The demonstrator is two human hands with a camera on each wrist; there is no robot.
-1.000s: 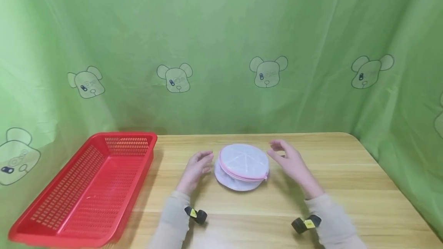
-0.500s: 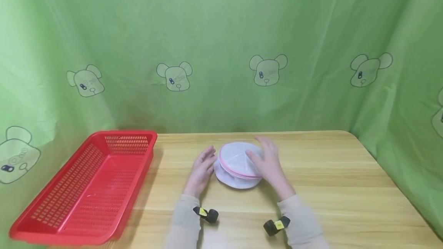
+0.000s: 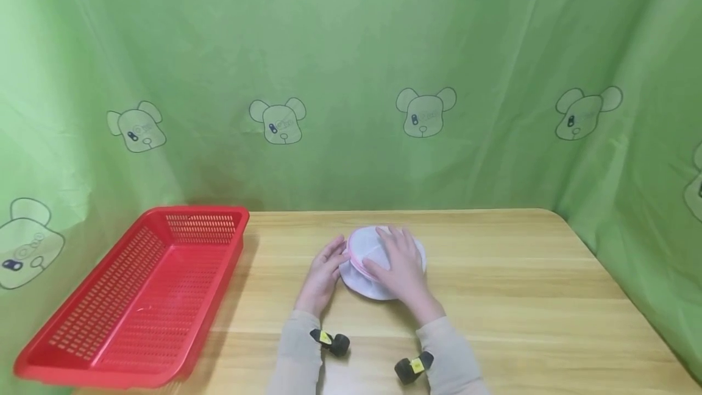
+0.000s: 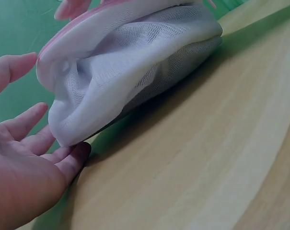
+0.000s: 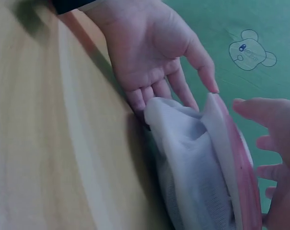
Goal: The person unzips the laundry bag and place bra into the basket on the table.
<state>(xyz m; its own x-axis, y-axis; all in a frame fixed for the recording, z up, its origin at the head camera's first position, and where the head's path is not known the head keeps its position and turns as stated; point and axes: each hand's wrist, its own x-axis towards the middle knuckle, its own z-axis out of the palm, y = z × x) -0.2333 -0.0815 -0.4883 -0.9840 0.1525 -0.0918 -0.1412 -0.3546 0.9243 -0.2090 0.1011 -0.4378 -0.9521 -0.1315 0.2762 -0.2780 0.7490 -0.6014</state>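
A round mesh laundry bag (image 3: pixel 361 282) in white, with a pink zip around its upper rim, lies on the table between both hands. At its left side, my left hand (image 3: pixel 322 276) touches the bag with thumb tip at the pink rim and fingertips at the lower edge, as the left wrist view shows on the mesh side (image 4: pixel 116 81). Over the top is my right hand (image 3: pixel 403 270), its fingers spread across the lid. In the right wrist view the right hand's fingers (image 5: pixel 279 124) extend over the pink zip (image 5: pixel 240 167), thumb apart from the rim.
A red perforated plastic basket (image 3: pixel 189 322) stands at the left of the wooden table (image 3: pixel 526 297). Green curtains (image 3: pixel 351 35) with bear-head prints surround the table at the back and sides. Each sleeve carries a small black wrist camera (image 3: pixel 340 344).
My right hand has moved left from beside the bag to over its lid. My left hand has come in slightly to the right, against the bag's edge. The bag lies about where it was.
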